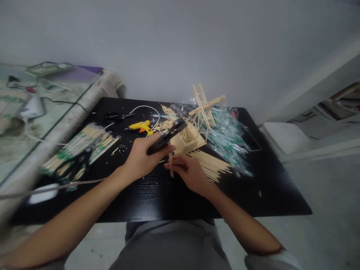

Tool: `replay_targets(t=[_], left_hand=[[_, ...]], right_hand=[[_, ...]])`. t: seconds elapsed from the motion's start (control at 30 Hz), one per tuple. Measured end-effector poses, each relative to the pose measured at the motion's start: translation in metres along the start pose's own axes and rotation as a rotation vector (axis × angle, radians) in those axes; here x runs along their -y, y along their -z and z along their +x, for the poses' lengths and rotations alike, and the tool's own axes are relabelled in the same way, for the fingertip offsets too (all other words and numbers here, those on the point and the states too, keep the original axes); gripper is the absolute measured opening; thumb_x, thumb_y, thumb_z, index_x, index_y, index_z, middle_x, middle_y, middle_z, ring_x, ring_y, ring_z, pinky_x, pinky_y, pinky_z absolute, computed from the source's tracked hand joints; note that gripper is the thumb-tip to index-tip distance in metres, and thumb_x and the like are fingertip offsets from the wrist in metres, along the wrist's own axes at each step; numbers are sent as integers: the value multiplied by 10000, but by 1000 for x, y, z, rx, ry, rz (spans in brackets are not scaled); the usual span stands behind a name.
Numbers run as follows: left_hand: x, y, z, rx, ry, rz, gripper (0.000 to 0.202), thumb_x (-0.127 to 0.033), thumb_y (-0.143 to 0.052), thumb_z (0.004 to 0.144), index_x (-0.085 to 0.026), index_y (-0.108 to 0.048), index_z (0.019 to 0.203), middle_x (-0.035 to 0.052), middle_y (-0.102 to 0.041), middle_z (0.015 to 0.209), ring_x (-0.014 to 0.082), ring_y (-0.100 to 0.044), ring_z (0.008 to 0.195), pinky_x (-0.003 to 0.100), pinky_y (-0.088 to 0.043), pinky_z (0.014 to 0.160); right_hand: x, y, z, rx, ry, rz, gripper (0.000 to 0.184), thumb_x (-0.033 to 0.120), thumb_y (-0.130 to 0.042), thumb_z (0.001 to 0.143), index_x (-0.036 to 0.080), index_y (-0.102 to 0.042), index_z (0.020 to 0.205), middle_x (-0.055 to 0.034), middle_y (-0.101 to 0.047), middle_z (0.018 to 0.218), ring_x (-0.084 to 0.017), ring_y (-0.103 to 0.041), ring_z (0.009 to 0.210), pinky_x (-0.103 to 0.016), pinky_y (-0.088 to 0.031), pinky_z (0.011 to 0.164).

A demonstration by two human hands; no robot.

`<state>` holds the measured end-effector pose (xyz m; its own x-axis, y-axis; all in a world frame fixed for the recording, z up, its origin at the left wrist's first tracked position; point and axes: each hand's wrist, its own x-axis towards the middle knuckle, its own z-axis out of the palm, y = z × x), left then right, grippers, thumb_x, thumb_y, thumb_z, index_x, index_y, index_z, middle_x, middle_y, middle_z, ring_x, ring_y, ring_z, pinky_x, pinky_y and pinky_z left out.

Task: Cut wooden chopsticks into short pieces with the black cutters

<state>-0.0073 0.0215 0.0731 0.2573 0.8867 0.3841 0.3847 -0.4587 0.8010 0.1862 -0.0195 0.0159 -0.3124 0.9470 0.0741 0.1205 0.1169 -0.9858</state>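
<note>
My left hand (143,154) is closed round a long, slim black object (167,137), seen edge-on like a phone; its exact kind is unclear. Just below it, my right hand (189,171) pinches a few short, thin wooden sticks (171,163) held upright. Their top ends come close to my left fingertips, and I cannot tell if they touch. Right behind the hands stands a model built of wooden sticks (187,138), with a small house-like base and a cross-shaped windmill top (204,105). Loose bare sticks (212,165) lie beside my right hand.
On the black table (135,204) lie a yellow glue gun (141,126) with a white cord, black scissors (74,163), a second dark-handled tool (115,116), wrapped chopsticks (75,146) and crumpled plastic wrappers (227,138). A glass-topped surface (50,97) adjoins at left.
</note>
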Motion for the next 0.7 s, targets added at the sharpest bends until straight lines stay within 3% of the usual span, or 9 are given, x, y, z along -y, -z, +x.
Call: replay_targets(t=[0.3,0.5,0.7], left_hand=[[-2,-7,-21,68,23,-83,152,-344,-755,892,-201,-760,944,5,-799,932,170,-745,848,270,-571,837],[2,-8,-29,71,55,-33,170,-359,-770,879,-190,-753,863,-19,-762,801,142,-698,729,251,-552,743],[6,-16,-29,37,87,-71,173,-353,-776,867,-184,-738,859,-27,-743,776,131,-680,719,234,-542,719]], right_hand=[[-17,7,3,-97,150,-200,87,309,-773,908,227,-801,915,1,-800,818,-176,-727,717,-271,-556,718],[-23,6,4,-60,249,-332,102,311,-726,954,214,-757,952,-16,-780,831,-170,-703,711,-259,-530,712],[-20,7,0,46,211,-433,94,267,-619,1025,208,-691,1016,-21,-768,819,-180,-702,692,-253,-487,676]])
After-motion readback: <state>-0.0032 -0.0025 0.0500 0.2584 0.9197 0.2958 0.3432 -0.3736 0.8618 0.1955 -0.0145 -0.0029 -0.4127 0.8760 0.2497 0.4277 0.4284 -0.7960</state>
